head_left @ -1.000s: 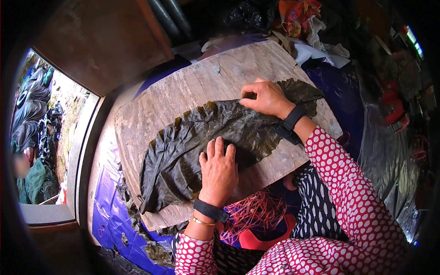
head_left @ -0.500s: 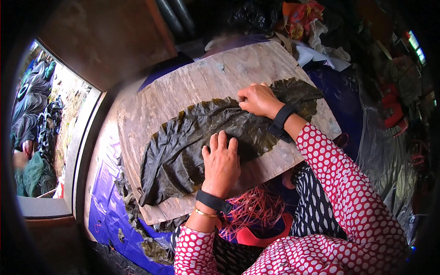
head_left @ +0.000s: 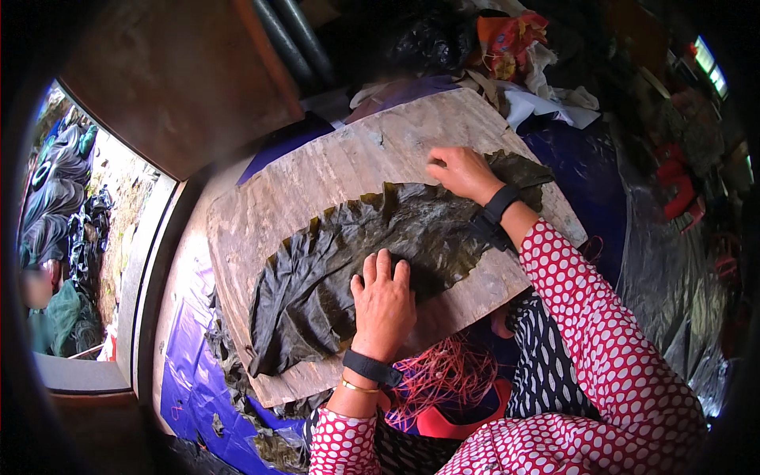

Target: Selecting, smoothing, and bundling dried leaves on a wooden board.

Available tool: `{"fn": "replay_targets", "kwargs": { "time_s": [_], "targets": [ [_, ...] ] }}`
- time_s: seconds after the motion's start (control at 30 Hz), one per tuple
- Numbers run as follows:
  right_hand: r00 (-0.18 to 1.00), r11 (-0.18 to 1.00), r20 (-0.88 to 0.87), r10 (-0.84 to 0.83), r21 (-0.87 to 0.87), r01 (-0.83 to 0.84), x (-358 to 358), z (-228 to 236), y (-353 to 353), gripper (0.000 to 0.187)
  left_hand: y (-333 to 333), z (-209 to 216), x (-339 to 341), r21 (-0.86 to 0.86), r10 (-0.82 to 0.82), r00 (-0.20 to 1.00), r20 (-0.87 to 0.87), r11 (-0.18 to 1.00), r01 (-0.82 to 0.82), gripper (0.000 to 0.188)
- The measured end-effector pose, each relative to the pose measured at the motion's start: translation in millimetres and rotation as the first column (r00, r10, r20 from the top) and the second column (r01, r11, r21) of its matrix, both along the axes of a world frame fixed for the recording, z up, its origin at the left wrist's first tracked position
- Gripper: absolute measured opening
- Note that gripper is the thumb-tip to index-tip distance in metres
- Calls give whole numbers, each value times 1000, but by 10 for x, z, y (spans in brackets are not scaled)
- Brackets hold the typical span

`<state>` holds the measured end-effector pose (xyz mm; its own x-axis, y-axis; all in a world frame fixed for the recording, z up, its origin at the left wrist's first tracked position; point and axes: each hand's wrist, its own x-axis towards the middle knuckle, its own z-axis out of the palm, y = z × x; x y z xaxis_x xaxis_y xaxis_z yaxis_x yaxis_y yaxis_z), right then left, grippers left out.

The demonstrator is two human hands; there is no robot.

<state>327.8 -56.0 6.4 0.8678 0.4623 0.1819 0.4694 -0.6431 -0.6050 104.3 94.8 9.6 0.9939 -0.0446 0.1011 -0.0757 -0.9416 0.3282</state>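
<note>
A broad, dark olive-brown sheet of kelp [head_left: 317,261], wrinkled and with a ruffled upper edge, lies across a tilted wooden board [head_left: 317,174]. My left hand [head_left: 382,305] rests flat on the kelp near its lower middle, fingers slightly spread. Toward the far right, my right hand [head_left: 469,176] is at the upper edge of the sheet with its thumb and fingers curled together. A small dark bit shows between those fingertips, too little to name. Part of the kelp continues to the right, beyond my right wrist.
Purple-blue plastic sheeting [head_left: 194,356] spreads under and around the board. A tangle of red strings [head_left: 447,372] lies near my lap, next to a red plastic object [head_left: 451,423]. To the left is an open doorway with bundled netting [head_left: 59,206] outside. Crumpled bags [head_left: 514,39] sit at the back.
My right hand has shifted a little to the right along the kelp's upper edge. The edge it left now stands in a raised fold. My left hand stays flat on the sheet.
</note>
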Motion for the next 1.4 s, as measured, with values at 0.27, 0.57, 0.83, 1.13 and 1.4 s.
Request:
{"fn": "replay_targets", "kwargs": {
  "time_s": [0.27, 0.57, 0.83, 1.13, 1.4],
  "targets": [
    [987, 957, 136, -86, -264, 120, 192, -10, -633, 29, 14, 61, 8, 4, 14, 999, -45, 1000, -14, 48],
    [980, 847, 61, -191, -495, 196, 214, 90, -1081, 17, 33, 85, 65, -42, -2, 998, -55, 999, 0, 47],
    [976, 988, 218, -20, -142, 52, 270, -135, -968, 14, -36, 147, 129, -49, -8, 995, -95, 999, 3, 47],
    [971, 896, 34, -235, -380, 231, 252, -71, -801, 11, -21, 150, 73, -42, 4, 996, -89, 999, -8, 51],
    [969, 994, 246, 27, -112, 0, 124, -32, -287, 12, -26, 100, 75, -11, -14, 998, -65, 1000, 13, 51]
  ]
}}
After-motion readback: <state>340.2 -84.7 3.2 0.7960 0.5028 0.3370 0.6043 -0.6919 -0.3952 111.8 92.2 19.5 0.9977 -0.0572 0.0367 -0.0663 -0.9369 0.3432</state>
